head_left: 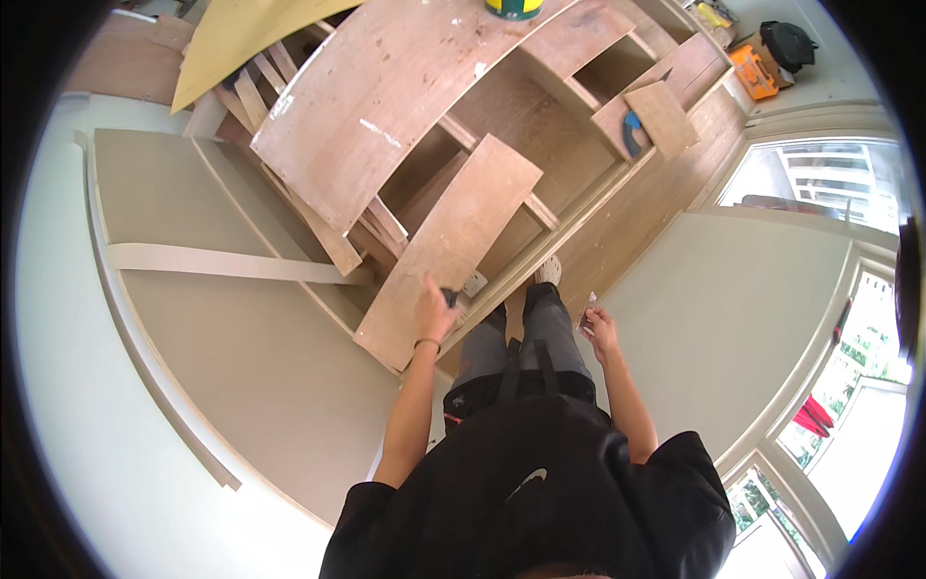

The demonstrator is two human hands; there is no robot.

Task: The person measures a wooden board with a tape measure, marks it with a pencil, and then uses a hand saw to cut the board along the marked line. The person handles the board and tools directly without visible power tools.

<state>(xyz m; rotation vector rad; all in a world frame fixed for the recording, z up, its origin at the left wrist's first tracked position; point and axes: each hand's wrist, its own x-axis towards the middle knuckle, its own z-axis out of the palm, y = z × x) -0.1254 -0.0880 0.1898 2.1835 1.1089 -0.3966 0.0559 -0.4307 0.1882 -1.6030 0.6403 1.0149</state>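
My left hand (434, 311) rests on the near end of a long plywood plank (449, 249) that lies slanted across a wooden frame, and it grips a small dark object against the board. Out to my side, my right hand (600, 330) holds a small pale thin item (587, 307) whose kind I cannot make out. A small white square piece (475, 284) lies just past the left hand at the plank's edge. Below me are my grey trousers and one pale shoe (548, 270) on the wooden floor.
A large plywood sheet (386, 106) covers part of the wooden carcass (540, 116). A grey panel (193, 318) with a pale strip (212, 262) lies at left. A yellow-lidded tin (513, 8) stands on top. An orange tool case (753, 70) sits far right; windows are at right.
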